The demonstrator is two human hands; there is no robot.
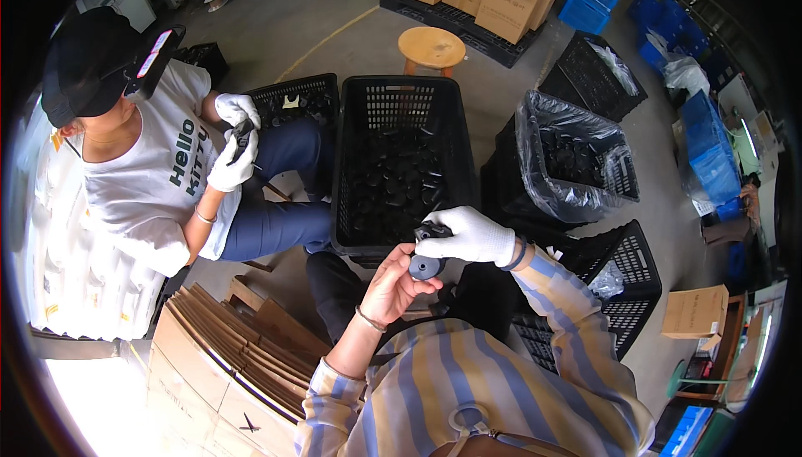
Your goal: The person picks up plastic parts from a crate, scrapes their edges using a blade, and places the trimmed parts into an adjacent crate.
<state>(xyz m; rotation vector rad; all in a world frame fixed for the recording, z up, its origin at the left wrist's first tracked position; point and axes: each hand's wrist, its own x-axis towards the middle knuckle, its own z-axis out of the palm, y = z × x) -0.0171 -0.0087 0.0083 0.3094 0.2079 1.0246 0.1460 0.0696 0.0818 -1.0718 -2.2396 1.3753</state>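
My left hand [390, 288], bare, is closed with its fingertips on a round black plastic part [426, 268] that has a small hole in its middle. My right hand [474, 236], in a white glove, pinches a dark black piece [429, 231] just above that round part. Whether the two pieces are joined cannot be made out. Both hands meet over the near edge of a black crate [401, 88], which holds a heap of similar small black parts [397, 175].
To the left sits a co-worker [138, 139], whose gloved hands hold a small black part. A plastic-lined bin [535, 160] of black parts stands at right. Flattened cardboard [200, 365] is at lower left; a wooden stool [431, 46] is beyond the crate, cartons [510, 2] behind.
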